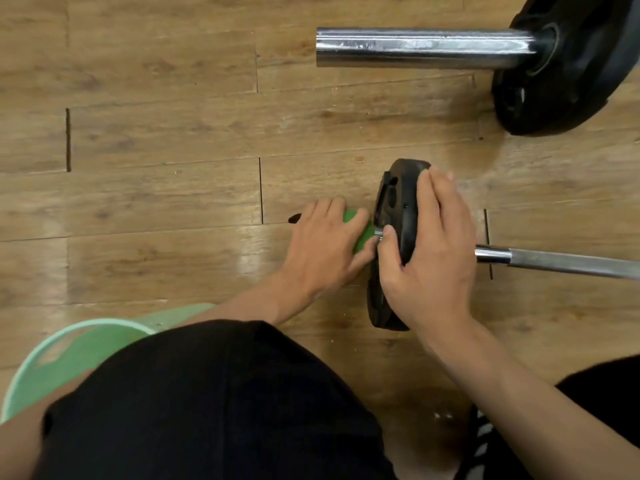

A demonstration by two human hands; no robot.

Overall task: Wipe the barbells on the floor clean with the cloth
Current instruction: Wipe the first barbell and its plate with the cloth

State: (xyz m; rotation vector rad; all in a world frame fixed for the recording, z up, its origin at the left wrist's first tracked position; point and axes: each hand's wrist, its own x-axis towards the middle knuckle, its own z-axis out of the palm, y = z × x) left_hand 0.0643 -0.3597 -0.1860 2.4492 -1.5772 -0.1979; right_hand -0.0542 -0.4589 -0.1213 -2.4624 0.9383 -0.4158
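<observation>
On the wooden floor (166, 133), the left hand (323, 249) clutches the green cloth (362, 233) against the near end of the barbell (561, 260), just beside the small black plate (393, 202) that the right hand (429, 261) grips over its rim.

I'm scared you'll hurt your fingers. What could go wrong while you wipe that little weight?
The small black plate stands on its edge, steadied by the right hand; if it rolls or tips, it might squash the left hand holding the green cloth right beside it. The right thumb sits at the end of the bar and could get pinched. The green basin is close by the leg and could be bumped.
</observation>
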